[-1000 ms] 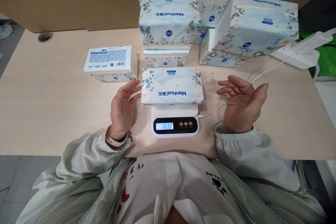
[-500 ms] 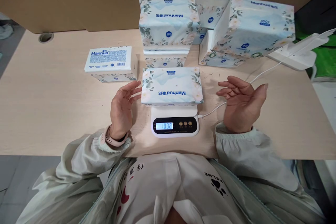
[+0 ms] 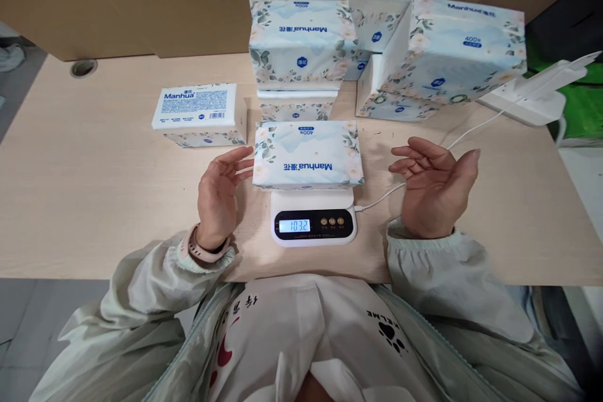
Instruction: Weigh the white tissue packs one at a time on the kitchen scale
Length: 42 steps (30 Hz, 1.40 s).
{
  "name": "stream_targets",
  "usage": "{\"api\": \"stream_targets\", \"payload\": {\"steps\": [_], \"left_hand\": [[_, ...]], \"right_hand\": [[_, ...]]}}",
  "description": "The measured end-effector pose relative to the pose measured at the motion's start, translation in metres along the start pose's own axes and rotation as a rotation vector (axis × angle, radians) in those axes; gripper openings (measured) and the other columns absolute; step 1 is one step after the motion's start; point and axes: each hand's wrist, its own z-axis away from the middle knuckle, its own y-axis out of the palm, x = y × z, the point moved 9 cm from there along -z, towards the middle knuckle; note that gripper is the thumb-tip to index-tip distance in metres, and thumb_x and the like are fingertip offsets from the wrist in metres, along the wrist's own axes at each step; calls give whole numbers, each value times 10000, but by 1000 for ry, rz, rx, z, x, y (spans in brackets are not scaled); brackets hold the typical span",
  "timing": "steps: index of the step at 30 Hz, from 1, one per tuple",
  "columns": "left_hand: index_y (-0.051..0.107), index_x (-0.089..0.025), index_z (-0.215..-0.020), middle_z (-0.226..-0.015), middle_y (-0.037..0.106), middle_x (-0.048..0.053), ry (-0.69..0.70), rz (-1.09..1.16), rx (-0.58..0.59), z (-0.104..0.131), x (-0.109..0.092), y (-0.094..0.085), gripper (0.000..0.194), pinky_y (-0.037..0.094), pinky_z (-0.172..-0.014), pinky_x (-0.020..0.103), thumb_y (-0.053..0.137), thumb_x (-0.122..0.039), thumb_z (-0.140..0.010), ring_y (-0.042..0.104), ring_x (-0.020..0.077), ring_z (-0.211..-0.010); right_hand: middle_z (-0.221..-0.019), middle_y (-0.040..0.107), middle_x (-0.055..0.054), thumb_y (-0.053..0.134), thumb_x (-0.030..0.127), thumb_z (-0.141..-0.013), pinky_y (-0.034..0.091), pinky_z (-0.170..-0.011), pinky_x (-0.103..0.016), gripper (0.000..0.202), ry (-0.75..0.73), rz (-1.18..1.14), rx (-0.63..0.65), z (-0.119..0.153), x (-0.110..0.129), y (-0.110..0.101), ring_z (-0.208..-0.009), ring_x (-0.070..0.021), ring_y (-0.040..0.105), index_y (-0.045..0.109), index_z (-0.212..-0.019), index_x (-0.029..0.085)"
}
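Observation:
A floral white-and-blue tissue pack [image 3: 308,154] marked Manhua lies flat on a white digital scale [image 3: 313,240], hiding most of its platform. The lit display reads 1032, possibly with a decimal point too small to make out. My left hand [image 3: 217,198] is open just left of the pack, its fingertips close to the pack's side; whether they touch it I cannot tell. Off to the right, my right hand [image 3: 431,185] rests open, palm turned inward, clearly apart from the pack. Neither hand holds anything.
Another tissue pack [image 3: 195,107] lies at the left. Several more packs are stacked at the back, including a tilted one [image 3: 464,50]. A white cable [image 3: 475,127] runs from the scale toward a power strip [image 3: 532,100]. Cardboard [image 3: 198,6] stands behind the wooden table [image 3: 117,201].

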Motion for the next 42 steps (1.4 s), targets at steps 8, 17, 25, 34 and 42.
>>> {"api": "stream_targets", "payload": {"steps": [8,17,25,34,42], "left_hand": [[801,-211,-1090,-1225,804,110,17,21,-4,-1,-1,0,525,619,-913,400,597,-681,-975,758,269,-1055],[846,-260,-1027,-1209,823,71,-23,47,-31,1,-2,-1,443,623,-916,418,651,-646,-931,750,273,-1043],[844,-272,-1018,-1218,818,71,-23,34,-34,1,-3,-2,457,629,-919,442,630,-667,-934,751,283,-1051],[822,-239,-1027,-1206,815,89,-10,32,-37,1,-5,-1,465,618,-921,418,622,-650,-939,757,263,-1030],[797,-227,-1058,-1222,806,103,8,11,-19,1,-5,-1,508,615,-922,423,602,-685,-959,760,270,-1037]], "right_hand": [[-855,786,-93,206,798,-1031,561,-717,-445,835,29,-17,-32,2,1,1,-664,-238,678,832,-947,251],[-843,772,-85,201,805,-1026,550,-721,-452,819,15,1,20,0,-2,0,-687,-254,685,826,-973,277],[-829,786,-87,190,813,-1029,529,-671,-419,860,23,-34,-20,1,2,1,-635,-220,664,841,-920,261],[-791,787,-83,261,771,-1051,509,-644,-392,814,63,-90,-60,3,3,1,-621,-203,653,859,-863,251],[-779,780,-77,304,795,-1028,511,-641,-392,787,74,-75,-76,2,2,1,-619,-202,636,847,-850,253]]}}
